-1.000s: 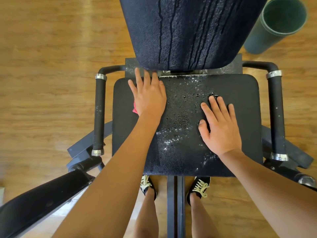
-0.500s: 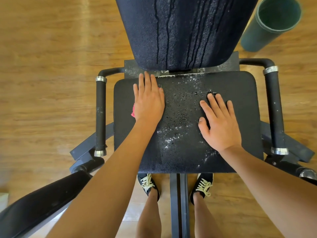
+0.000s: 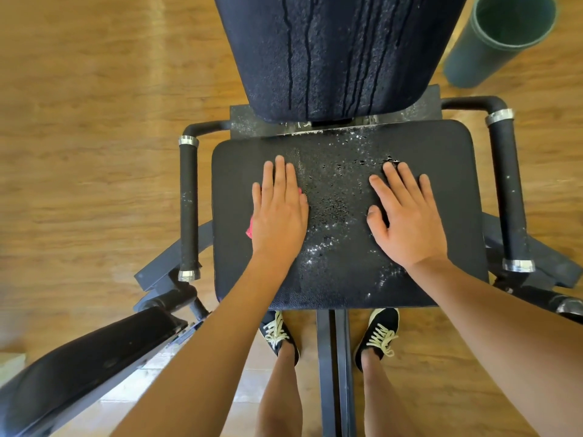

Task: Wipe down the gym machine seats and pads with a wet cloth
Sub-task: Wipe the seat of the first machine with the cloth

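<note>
The left hand (image 3: 279, 212) is lying flat on the left part of the black seat (image 3: 441, 190), with its fingers straight and close together. It is pressing the red cloth (image 3: 250, 230) under the palm, and only small red edges are showing beside the hand. The right hand (image 3: 407, 222) is resting flat on the seat more to the right, with its fingers straight and a little apart, holding nothing. Water drops are lying between the two hands, and wet streaks are running down the back pad (image 3: 331, 52).
</note>
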Motion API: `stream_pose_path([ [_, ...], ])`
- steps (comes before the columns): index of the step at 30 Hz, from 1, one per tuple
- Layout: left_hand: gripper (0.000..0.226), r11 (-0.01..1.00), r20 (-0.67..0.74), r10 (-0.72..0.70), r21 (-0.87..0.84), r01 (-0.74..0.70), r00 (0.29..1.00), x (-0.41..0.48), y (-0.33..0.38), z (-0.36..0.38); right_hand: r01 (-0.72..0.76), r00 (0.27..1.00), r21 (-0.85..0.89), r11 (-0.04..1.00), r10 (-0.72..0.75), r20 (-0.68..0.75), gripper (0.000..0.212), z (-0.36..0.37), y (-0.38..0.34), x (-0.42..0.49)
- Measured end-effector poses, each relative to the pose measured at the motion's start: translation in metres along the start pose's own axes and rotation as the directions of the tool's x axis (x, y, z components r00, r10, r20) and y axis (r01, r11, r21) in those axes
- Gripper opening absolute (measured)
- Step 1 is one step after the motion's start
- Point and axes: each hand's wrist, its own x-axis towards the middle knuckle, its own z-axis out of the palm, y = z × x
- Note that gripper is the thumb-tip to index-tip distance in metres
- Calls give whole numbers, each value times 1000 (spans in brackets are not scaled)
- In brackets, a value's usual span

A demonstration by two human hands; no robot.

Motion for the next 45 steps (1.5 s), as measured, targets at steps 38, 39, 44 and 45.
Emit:
stream_pose_path([
  [38, 56, 999, 29, -22, -47, 23, 999, 20, 3, -7, -11, 999, -7, 1000, 11, 42, 51, -1, 1, 2],
  [39, 56, 999, 28, -14, -38, 15, 1000, 21, 3, -7, -10, 999, -6, 1000, 10, 42, 51, -1, 1, 3],
  [44, 56, 1000, 21, 9, -9, -8, 1000, -14, 5, -1, -13, 998, -3, 1000, 13, 57, 52, -3, 1, 2],
  [45, 56, 1000, 27, -1, -8, 2, 1000, -25, 6, 1, -14, 998, -1, 1000, 14, 60, 52, -3, 1, 2],
])
